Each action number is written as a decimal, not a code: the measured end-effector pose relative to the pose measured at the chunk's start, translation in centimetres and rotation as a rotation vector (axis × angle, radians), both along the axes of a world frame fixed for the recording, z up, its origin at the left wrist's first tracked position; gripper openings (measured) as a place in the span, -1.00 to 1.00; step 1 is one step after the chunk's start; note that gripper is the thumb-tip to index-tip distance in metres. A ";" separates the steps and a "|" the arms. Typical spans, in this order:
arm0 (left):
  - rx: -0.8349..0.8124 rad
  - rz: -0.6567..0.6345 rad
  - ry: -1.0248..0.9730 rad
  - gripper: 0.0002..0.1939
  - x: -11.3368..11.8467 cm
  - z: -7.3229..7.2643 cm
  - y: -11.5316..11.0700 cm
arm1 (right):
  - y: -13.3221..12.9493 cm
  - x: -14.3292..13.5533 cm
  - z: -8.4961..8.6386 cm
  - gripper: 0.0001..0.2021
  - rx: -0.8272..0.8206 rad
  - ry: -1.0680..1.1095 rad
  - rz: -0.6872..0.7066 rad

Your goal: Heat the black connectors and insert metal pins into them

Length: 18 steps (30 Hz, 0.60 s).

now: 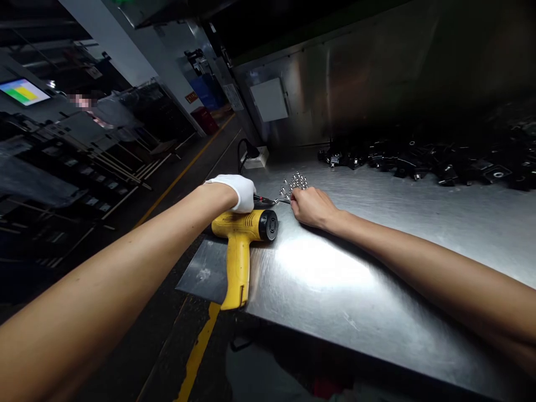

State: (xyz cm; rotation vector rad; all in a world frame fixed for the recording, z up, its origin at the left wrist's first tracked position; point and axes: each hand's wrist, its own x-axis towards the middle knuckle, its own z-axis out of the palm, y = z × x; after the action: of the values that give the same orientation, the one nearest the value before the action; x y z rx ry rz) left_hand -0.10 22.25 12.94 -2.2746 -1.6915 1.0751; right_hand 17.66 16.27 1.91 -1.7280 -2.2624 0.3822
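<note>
My left hand (238, 192), in a white glove, is closed around a pair of pliers (263, 200) with a bit of red at the handle. At the jaws sits a small shiny metal piece (276, 201). Bare and pinched, my right hand (312, 206) holds a thin metal rod (285, 201) pointing at that piece; the rest of the rod is hidden in the fingers. A loose pile of small shiny metal parts (298, 182) lies just beyond my hands. Below my left hand, a yellow heat gun (238, 245) rests on the steel table, its black round end facing right.
The steel table (326, 312) ends at the left and front. Many black parts (410, 159) are heaped along its back. A white power strip (256, 158) with a black plug stands at the back left. A person (113, 114) is beside racks across the aisle.
</note>
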 end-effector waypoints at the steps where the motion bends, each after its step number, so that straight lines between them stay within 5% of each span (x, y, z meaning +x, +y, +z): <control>1: 0.003 -0.002 0.003 -0.53 0.0 0.0 -0.1 | 0.1 0.0 0.0 -0.70 0.001 0.002 0.001; 18: 0.025 0.023 0.027 -0.50 1.0 0.0 -0.5 | 0.8 0.3 0.3 -0.69 0.038 -0.050 0.024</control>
State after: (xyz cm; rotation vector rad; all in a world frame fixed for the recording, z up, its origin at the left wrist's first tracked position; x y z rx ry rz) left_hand 0.87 21.74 12.97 -2.2200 -1.7156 1.0783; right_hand 17.96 17.03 2.19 -1.7112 -2.3118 0.3016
